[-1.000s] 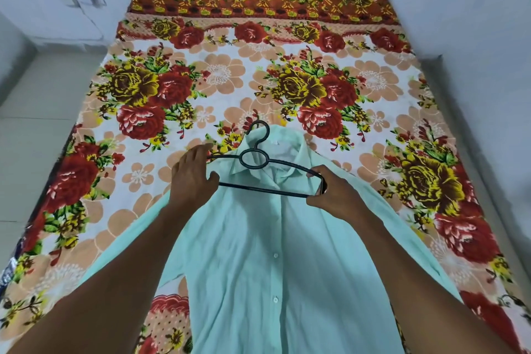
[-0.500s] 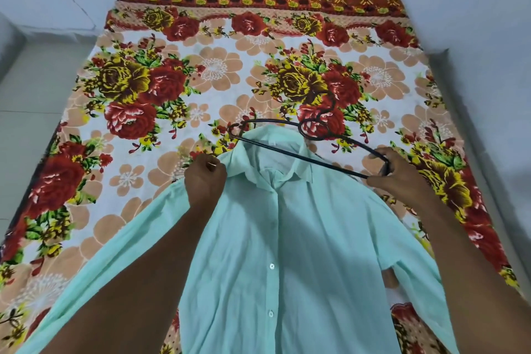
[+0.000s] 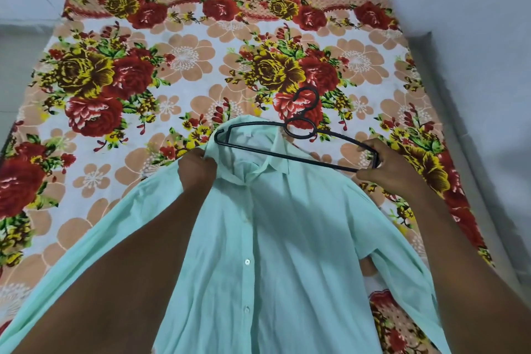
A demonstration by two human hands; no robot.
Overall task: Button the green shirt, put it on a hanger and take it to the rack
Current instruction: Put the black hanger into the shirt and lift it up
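Shirt [image 3: 275, 253]: pale green, buttoned, flat on floral bedsheet [image 3: 184, 60], collar toward far end. Hanger [image 3: 290, 146]: black, over collar, its left tip at the shirt's left shoulder. Left hand [image 3: 196, 171]: clenched on shirt's left shoulder fabric. Right hand [image 3: 388, 165]: grasping hanger's right end, beside right shoulder.

I count one pale green button-front shirt [image 3: 287, 238] near me, one thin black wire hanger [image 3: 298, 138] at its collar, two bare hands, left [image 3: 196, 169] and right [image 3: 385, 165], and one flowered red-and-orange bedsheet [image 3: 172, 60] underneath.
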